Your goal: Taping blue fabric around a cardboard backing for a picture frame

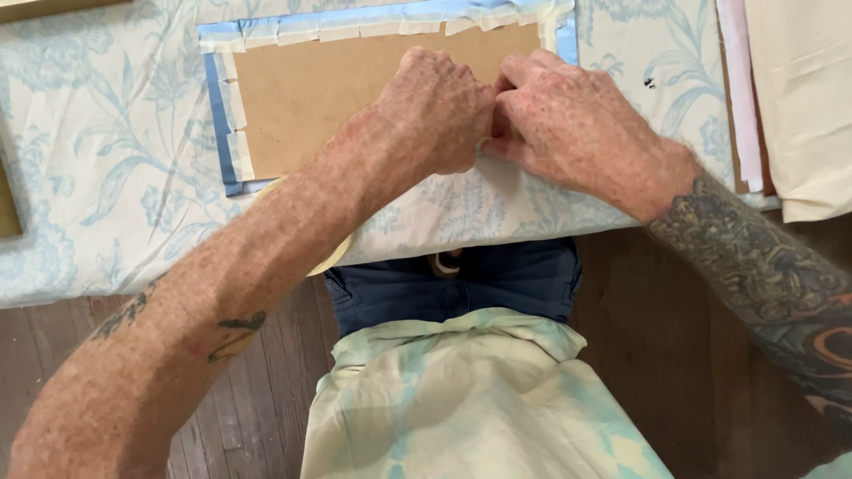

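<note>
A brown board [328,84] lies on a blue sheet [217,106] whose edges are folded over it and held by short strips of cream tape [238,133] along the left and top sides. My left hand [435,111] is curled into a fist at the board's near edge. My right hand [572,120] meets it fingertip to fingertip. Together they pinch a small pale piece of tape [486,147], mostly hidden by the fingers. A cream tape roll [340,255] hangs around my left forearm.
The table carries a pale cloth with a blue floral print [106,177]. Cream and pink sheets [799,98] are stacked at the right. A brown board corner [9,208] shows at the far left. Dark wooden floor [657,328] lies below the table's edge.
</note>
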